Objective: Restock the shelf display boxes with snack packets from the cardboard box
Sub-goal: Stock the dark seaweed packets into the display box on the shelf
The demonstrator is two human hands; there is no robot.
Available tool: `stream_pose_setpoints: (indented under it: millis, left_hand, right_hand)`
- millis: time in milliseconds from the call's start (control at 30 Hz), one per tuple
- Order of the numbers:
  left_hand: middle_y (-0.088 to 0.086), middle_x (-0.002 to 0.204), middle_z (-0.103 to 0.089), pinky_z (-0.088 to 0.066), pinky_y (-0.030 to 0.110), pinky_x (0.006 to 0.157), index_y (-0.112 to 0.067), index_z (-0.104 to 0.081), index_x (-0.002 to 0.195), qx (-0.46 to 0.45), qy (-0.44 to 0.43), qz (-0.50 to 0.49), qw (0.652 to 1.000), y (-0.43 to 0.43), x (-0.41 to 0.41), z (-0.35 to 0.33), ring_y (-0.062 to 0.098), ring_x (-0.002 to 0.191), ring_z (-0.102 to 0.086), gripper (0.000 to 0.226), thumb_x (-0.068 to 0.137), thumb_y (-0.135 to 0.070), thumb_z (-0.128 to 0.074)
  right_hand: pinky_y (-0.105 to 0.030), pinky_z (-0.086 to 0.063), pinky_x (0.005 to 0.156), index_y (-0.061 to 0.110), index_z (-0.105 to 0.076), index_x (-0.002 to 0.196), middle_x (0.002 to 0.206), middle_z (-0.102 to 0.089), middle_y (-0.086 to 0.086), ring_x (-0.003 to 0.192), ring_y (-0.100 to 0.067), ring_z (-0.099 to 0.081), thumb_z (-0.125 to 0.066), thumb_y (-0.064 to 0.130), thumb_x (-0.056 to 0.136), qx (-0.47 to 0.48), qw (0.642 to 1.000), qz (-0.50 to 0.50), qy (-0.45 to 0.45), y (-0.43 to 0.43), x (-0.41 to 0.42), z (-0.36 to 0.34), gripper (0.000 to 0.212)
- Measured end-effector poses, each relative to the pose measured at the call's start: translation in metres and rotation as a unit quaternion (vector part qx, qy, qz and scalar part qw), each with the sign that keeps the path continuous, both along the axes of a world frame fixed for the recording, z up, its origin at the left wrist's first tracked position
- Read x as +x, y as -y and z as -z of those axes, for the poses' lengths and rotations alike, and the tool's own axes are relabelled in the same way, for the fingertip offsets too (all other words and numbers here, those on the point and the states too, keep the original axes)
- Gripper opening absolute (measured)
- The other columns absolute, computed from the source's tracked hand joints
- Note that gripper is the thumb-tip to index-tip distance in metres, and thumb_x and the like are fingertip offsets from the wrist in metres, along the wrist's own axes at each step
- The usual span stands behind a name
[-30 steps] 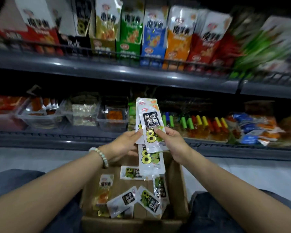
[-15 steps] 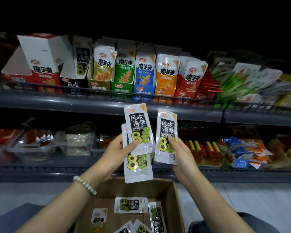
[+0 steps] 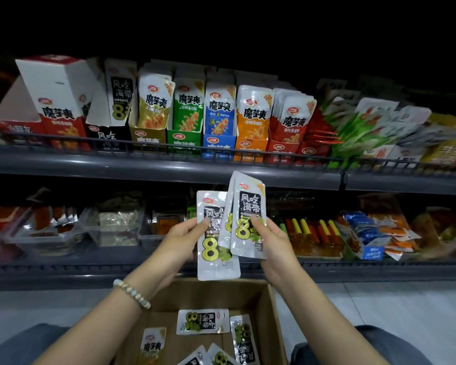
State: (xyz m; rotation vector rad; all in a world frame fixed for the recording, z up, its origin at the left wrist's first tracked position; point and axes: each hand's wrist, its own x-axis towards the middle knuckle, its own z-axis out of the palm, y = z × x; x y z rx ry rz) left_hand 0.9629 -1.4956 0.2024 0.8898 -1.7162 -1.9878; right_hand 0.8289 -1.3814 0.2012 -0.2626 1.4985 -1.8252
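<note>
**Slick seaweed sachets being held in both hands, below their display box**

Nearest, the cardboard box [image 3: 270, 306] is sitting open between the person's knees, with a few loose packets [image 3: 202, 321] lying flat on its floor. Just above it, the left hand [image 3: 179, 241] is pinching a single silver packet [image 3: 216, 262] at mid-height, thumb on the front and fingers behind. The right hand [image 3: 273, 238] is gripping a pair of packets [image 3: 249, 206] the same way. The rear packet of the pair is poking out askew to the left, and the pair is overlapping the single packet's right edge.

The sachets are probably handling as light, flat and bendy. Their glossy film is likely letting them slide over one another, so a stack could fan apart. Taking hold across the filled middle, with the edges squared, looks safer than pinching the thin sealed top, which would flop.

Farther off, on the upper shelf [image 3: 169, 168], the black display box [image 3: 108, 139] with the matching print is standing with its flap raised. The held packets are hanging well below it and to its right.
</note>
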Motion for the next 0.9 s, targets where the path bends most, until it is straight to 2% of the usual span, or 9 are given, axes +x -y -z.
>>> stream_pose_setpoints:
  millis: [100, 200, 333, 400, 533, 633, 700, 800, 900]
  left_hand:
    - [-0.002, 0.1, -0.074, -0.056, 0.043, 0.079, -0.022, -0.062, 0.116, 0.034, -0.004, -0.055, 0.998, 0.006, 0.0, 0.002, 0.02, 0.09, -0.071, 0.028, 0.101, -0.033, -0.041]
    - [-0.004, 0.1, -0.074, -0.054, 0.047, 0.086, -0.027, -0.059, 0.116, 0.034, -0.005, -0.053, 0.998, 0.007, 0.0, 0.003, 0.019, 0.092, -0.07, 0.027, 0.103, -0.034, -0.037]
    - [-0.005, 0.101, -0.074, -0.056, 0.039, 0.085, -0.028, -0.061, 0.112, 0.013, -0.014, 0.0, 1.0, -0.001, -0.002, 0.0, 0.015, 0.094, -0.07, 0.022, 0.099, -0.034, -0.044]
    - [-0.003, 0.102, -0.074, -0.054, 0.035, 0.086, -0.022, -0.06, 0.116, 0.007, -0.017, 0.025, 1.0, -0.003, -0.004, 0.001, 0.015, 0.096, -0.07, 0.023, 0.096, -0.028, -0.051]
    - [-0.001, 0.109, -0.072, -0.055, 0.04, 0.087, -0.025, -0.054, 0.125, 0.017, -0.028, 0.04, 0.999, -0.009, -0.006, 0.005, 0.019, 0.1, -0.069, 0.028, 0.097, -0.024, -0.049]
    - [-0.009, 0.123, -0.06, -0.059, 0.036, 0.063, -0.043, -0.047, 0.121, 0.025, -0.03, 0.055, 0.998, -0.014, -0.002, 0.002, 0.022, 0.105, -0.065, 0.024, 0.1, -0.034, -0.041]
    - [-0.013, 0.127, -0.054, -0.058, 0.033, 0.059, -0.047, -0.044, 0.121, 0.025, -0.033, 0.057, 0.998, -0.015, 0.0, 0.001, 0.022, 0.107, -0.064, 0.024, 0.099, -0.037, -0.04]
    - [-0.007, 0.123, -0.06, -0.057, 0.032, 0.06, -0.044, -0.049, 0.114, -0.005, -0.042, 0.034, 0.999, -0.012, 0.001, -0.001, 0.014, 0.094, -0.069, 0.02, 0.099, -0.031, -0.043]
    - [-0.005, 0.114, -0.065, -0.057, 0.031, 0.057, -0.035, -0.047, 0.123, -0.027, -0.035, 0.044, 0.998, -0.006, 0.004, -0.004, 0.012, 0.084, -0.071, 0.025, 0.1, -0.029, -0.042]
  right_hand:
    - [-0.045, -0.052, 0.093, 0.018, -0.066, 0.112, 0.103, -0.073, -0.003, 0.099, -0.024, -0.069, -0.063, 0.023, 0.089, 0.001, 1.0, -0.014, -0.01, -0.002, 0.0, -0.001, 0.024]
    - [-0.042, -0.054, 0.09, 0.02, -0.067, 0.108, 0.101, -0.074, -0.001, 0.099, -0.023, -0.069, -0.064, 0.021, 0.089, 0.017, 0.998, -0.04, -0.055, -0.001, 0.013, 0.003, 0.019]
    - [-0.025, -0.057, 0.068, 0.018, -0.066, 0.111, 0.101, -0.074, -0.002, 0.087, -0.014, -0.071, -0.055, 0.018, 0.094, 0.013, 0.995, -0.055, -0.087, 0.003, 0.029, 0.009, 0.019]
    - [-0.017, -0.053, 0.064, 0.015, -0.062, 0.118, 0.104, -0.072, -0.002, 0.083, -0.005, -0.07, -0.051, 0.017, 0.097, 0.004, 0.992, -0.062, -0.109, 0.006, 0.032, 0.007, 0.024]
    - [-0.011, -0.049, 0.066, 0.02, -0.054, 0.124, 0.105, -0.067, 0.007, 0.082, 0.007, -0.065, -0.041, 0.014, 0.101, -0.012, 0.984, -0.061, -0.169, 0.014, 0.042, 0.007, 0.027]
    - [-0.013, -0.05, 0.079, 0.033, -0.046, 0.126, 0.115, -0.062, 0.01, 0.095, 0.007, -0.061, -0.039, 0.017, 0.102, -0.017, 0.976, -0.054, -0.209, 0.02, 0.048, 0.01, 0.029]
    - [-0.012, -0.047, 0.085, 0.032, -0.044, 0.13, 0.121, -0.059, 0.01, 0.103, 0.006, -0.058, -0.042, 0.018, 0.101, -0.008, 0.971, -0.054, -0.233, 0.024, 0.048, 0.012, 0.032]
    - [-0.021, -0.051, 0.088, 0.027, -0.042, 0.133, 0.122, -0.061, 0.002, 0.108, -0.007, -0.06, -0.053, 0.01, 0.095, -0.005, 0.97, -0.05, -0.238, 0.029, 0.044, 0.009, 0.043]
    - [-0.02, -0.055, 0.077, 0.038, -0.022, 0.138, 0.117, -0.064, -0.003, 0.106, -0.011, -0.063, -0.064, 0.001, 0.086, -0.024, 0.973, -0.08, -0.216, 0.028, 0.028, -0.004, 0.077]
